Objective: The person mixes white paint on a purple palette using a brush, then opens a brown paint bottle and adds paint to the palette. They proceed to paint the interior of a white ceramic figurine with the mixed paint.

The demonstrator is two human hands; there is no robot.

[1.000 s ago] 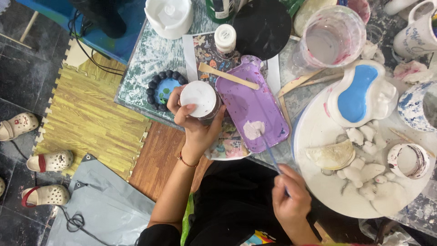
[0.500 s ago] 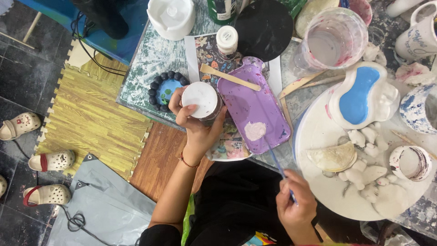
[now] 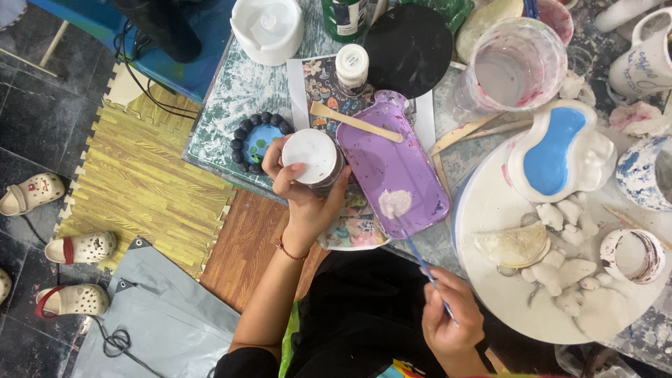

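My left hand (image 3: 302,197) grips a round jar with a white lid (image 3: 311,157) at the table's near edge. My right hand (image 3: 449,326) holds a thin blue-handled brush (image 3: 418,255) low over my lap. The brush tip reaches into a blob of white paint (image 3: 395,202) on a purple tray (image 3: 393,166). A wooden stick (image 3: 355,122) lies across the tray's far end.
A round white board (image 3: 490,210) at right carries small white clay pieces, a heart-shaped dish with blue inside (image 3: 554,152) and a small ring cup (image 3: 633,255). Behind stand a plastic water cup (image 3: 511,66), black disc (image 3: 409,47), small white-capped bottle (image 3: 351,66) and blue beaded dish (image 3: 255,140). Sandals (image 3: 78,247) lie on the floor.
My right hand has shifted slightly and the brush tip has come down into the white paint blob on the purple tray. My left hand keeps holding the jar.
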